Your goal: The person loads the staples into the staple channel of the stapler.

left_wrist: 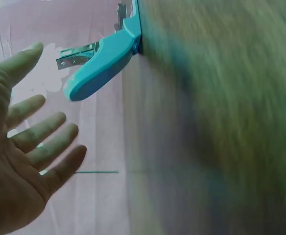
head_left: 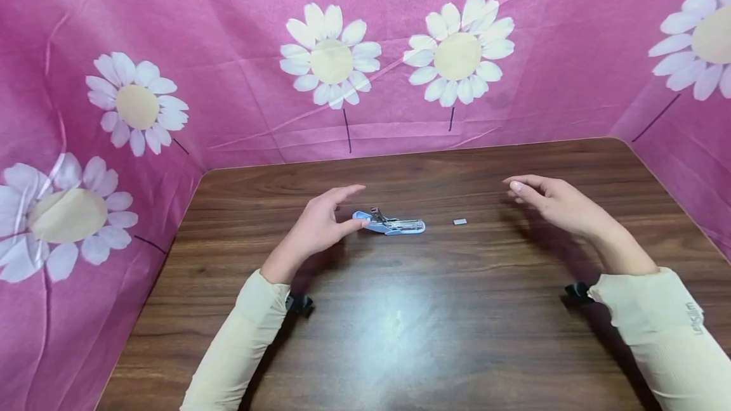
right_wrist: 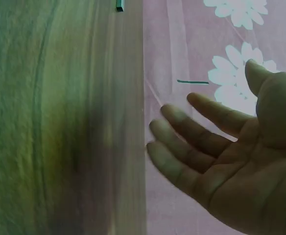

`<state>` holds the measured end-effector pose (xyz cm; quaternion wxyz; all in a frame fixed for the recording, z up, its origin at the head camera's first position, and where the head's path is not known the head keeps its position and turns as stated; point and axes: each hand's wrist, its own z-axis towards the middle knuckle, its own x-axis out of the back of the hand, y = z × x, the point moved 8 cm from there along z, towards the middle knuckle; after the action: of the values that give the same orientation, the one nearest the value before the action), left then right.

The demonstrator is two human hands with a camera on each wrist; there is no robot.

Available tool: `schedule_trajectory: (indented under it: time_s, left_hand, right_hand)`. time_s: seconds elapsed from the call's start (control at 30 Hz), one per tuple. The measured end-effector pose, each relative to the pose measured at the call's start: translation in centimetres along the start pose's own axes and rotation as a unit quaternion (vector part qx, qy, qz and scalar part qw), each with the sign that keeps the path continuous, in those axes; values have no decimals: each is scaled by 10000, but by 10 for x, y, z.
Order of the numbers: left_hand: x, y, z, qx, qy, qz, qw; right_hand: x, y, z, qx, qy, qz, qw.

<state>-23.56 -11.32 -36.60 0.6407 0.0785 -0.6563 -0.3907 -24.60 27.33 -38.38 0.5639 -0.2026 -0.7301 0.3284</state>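
While the fingers (left_wrist: 40, 131) of the left hand (head_left: 316, 224) spread wide and hold nothing, its thumb tip lies just beside the left end of a light blue stapler (head_left: 402, 228) at the centre of the head view; the left wrist view shows a gap between them. The right hand (head_left: 562, 205), right of centre, also holds nothing, its fingers (right_wrist: 194, 128) loosely extended and parted. The stapler lies opened out, a metal piece (head_left: 375, 214) sticking up near its left end. Just right of it, well apart from the right hand, rests a small grey strip (head_left: 459, 221). Cream sleeves (head_left: 248, 328) run to the lower edge over a brown wooden table (head_left: 365, 360); pink cloth (head_left: 240, 30) with white daisies (head_left: 332, 61) fills the upper frame.
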Motion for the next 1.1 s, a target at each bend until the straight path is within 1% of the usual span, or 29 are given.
schedule_trajectory:
  time_s: [0.1,0.23,0.33,0.43,0.53,0.7,0.8,0.97,1.1]
  left_hand:
    - [-5,-3,3,135,55,-605,9981]
    - [-13,-8,7,337,62,-1283,9911]
    - [-19,-11,10,443,73,-1647,9853]
    - [-23,-14,11,555,52,-1870,9808]
    - [-27,-17,12,687,37,-1893,9795]
    - [-31,-19,11,881,15,-1711,9813]
    - [-33,-17,10,865,-30,-1571,9838]
    - [-34,-16,12,772,-51,-1462,9862]
    - [-35,-17,11,788,-81,-1414,9868]
  right_hand:
    - [-2,2,2,69,-46,626,9980]
    - [-7,5,4,96,-173,1319,9911]
    - [-9,6,4,81,-160,1676,9857]
    - [-11,7,6,79,-127,1933,9810]
    - [-15,7,7,11,-188,2054,9785]
    - [-27,10,10,-204,-428,1917,9803]
    - [-33,11,10,-274,-549,1852,9808]
    - [-36,8,12,-349,-579,1718,9828]
    - [-38,2,15,-292,-540,1301,9896]
